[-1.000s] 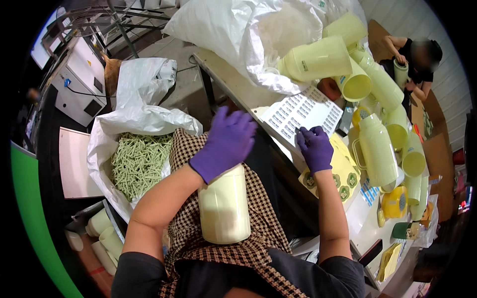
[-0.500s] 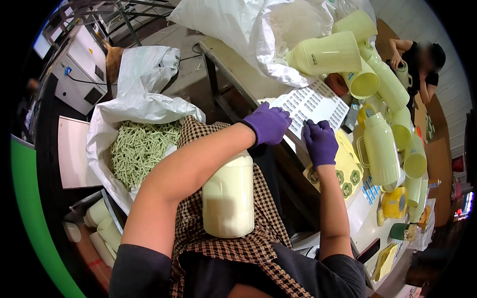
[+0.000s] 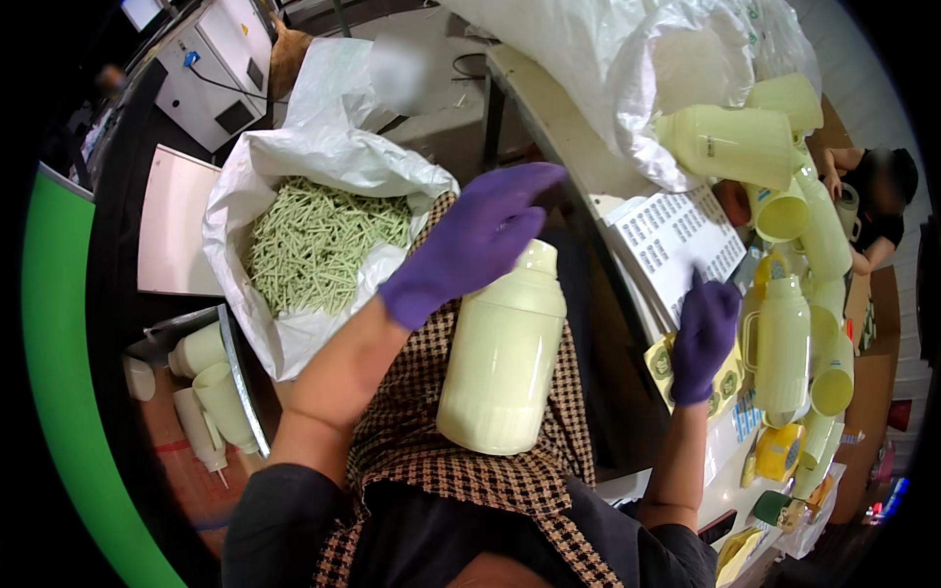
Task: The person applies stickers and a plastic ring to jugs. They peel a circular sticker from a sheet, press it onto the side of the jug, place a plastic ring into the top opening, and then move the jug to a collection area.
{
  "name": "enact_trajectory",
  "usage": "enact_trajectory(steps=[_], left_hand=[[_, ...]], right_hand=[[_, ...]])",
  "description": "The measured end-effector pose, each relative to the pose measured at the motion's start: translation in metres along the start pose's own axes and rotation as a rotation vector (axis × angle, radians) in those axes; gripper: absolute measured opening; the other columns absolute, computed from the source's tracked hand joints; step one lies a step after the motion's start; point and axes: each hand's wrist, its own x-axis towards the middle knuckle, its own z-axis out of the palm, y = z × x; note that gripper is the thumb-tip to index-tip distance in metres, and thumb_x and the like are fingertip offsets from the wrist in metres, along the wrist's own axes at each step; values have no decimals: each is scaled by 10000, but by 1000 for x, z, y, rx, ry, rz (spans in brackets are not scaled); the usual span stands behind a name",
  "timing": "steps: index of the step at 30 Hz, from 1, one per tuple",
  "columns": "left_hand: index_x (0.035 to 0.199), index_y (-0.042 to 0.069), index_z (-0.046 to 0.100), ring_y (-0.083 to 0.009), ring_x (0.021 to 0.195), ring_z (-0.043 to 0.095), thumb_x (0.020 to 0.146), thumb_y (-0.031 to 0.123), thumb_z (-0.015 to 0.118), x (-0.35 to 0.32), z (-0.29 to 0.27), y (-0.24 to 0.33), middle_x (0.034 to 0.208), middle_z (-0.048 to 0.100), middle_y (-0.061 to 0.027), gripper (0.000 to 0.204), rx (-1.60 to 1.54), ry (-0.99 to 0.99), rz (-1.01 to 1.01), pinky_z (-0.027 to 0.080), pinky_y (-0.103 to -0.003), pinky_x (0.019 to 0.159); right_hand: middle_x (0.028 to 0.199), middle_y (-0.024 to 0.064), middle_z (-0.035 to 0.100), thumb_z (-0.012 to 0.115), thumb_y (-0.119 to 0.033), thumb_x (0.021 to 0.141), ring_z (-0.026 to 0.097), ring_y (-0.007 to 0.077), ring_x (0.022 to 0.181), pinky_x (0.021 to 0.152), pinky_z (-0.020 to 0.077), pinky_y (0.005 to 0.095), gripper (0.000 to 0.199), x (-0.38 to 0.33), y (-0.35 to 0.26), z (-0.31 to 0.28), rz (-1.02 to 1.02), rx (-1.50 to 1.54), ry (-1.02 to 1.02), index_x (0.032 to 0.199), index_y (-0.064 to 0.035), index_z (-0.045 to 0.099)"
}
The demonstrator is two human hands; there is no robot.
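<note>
A pale yellow-green thermos flask body (image 3: 505,358) rests on my lap against a checked apron (image 3: 470,485), its narrow neck pointing away from me. Over the flask's left shoulder hovers my left hand (image 3: 475,235) in a purple glove, thumb and fingers apart, nothing visible in it. My right hand (image 3: 708,338), gloved too, is at the near edge of a white label sheet (image 3: 676,240) with small dark prints. Its index finger stretches out while the others curl. Whether a label clings to that fingertip is too small to tell. Yellow sheets with round green stickers (image 3: 725,382) lie partly under it.
To my left a white sack (image 3: 230,245) holds many thin green sticks (image 3: 323,245); below it a bin (image 3: 235,377) contains pale plastic parts. Flask shells (image 3: 730,142), a handled flask (image 3: 782,348) and a yellow part (image 3: 779,451) crowd the table's right side. A person (image 3: 882,196) sits beyond.
My left hand has left the label sheet and come back over the flask. The right hand has drawn back slightly, index finger extended. The flask now leans rightward, and the whole view has shifted.
</note>
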Motion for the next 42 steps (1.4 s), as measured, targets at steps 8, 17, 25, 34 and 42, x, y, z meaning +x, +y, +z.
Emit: enact_trajectory(steps=[8, 17, 25, 34, 42], left_hand=[[1583, -54, 269, -274, 1541, 268, 1012, 197, 570, -108, 3, 23, 1635, 334, -193, 693, -551, -12, -503, 164, -366, 1262], [1564, -69, 299, -343, 1499, 332, 969, 191, 668, -114, 16, 19, 1588, 371, -249, 746, -350, 10, -303, 249, -408, 1237], [1567, -71, 286, -372, 1511, 305, 966, 204, 682, -112, 29, 3, 1598, 349, -260, 771, -255, 2, -332, 219, -428, 1252], [1580, -2, 328, -388, 1485, 334, 958, 229, 672, -107, 73, 46, 1587, 374, -205, 747, -283, 118, 218, 221, -469, 1239], [1335, 17, 635, -333, 1192, 661, 948, 51, 621, -305, -39, 41, 1293, 697, -122, 389, 98, 284, -401, 521, -395, 1031]], right_hand=[[990, 17, 523, 836, -234, 715, 576, 186, 781, 621, 479, 304, 499, -62, -85, 51, -358, -54, -154, 1201, -317, 762], [1018, 19, 521, 808, -238, 759, 578, 188, 788, 614, 492, 304, 501, -56, -94, 46, -421, -151, -202, 1245, -338, 734], [1044, 89, 585, 735, -155, 838, 606, 299, 815, 629, 531, 396, 620, -35, -68, -1, -215, -574, -633, 1421, -318, 597], [1500, 159, 483, 433, -429, 1080, 457, 267, 1364, 1149, 366, 427, 630, -36, 77, 38, 168, 709, -564, 1515, 27, 417], [1351, 148, 527, 504, -349, 1066, 522, 259, 1246, 1113, 424, 419, 448, 10, 88, 50, 232, 300, -439, 1384, -34, 489]])
